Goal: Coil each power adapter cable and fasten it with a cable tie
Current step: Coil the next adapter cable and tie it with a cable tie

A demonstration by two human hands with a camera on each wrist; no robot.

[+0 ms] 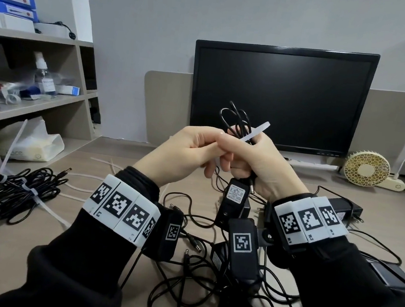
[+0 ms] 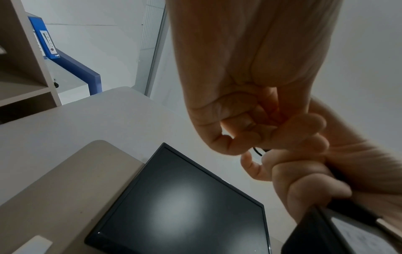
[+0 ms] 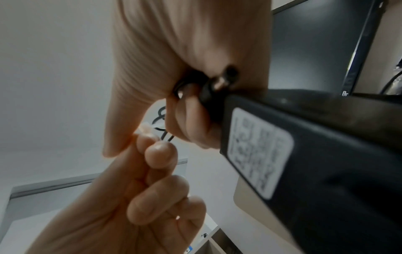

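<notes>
Right-hand (image 1: 259,161) grip round coiled cable (image 1: 237,122)

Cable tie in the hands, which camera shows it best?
The head view. There the white cable tie crosses the coiled cable, pinched between the left hand and right hand. The right wrist view shows only a pale sliver; the left wrist view hides it behind fingers.

Small characters "R1" and "R2" stand under the square markers on the right wristband (image 1: 309,223), while the label print on the held power adapter (image 1: 235,196) is too small to read.
</notes>
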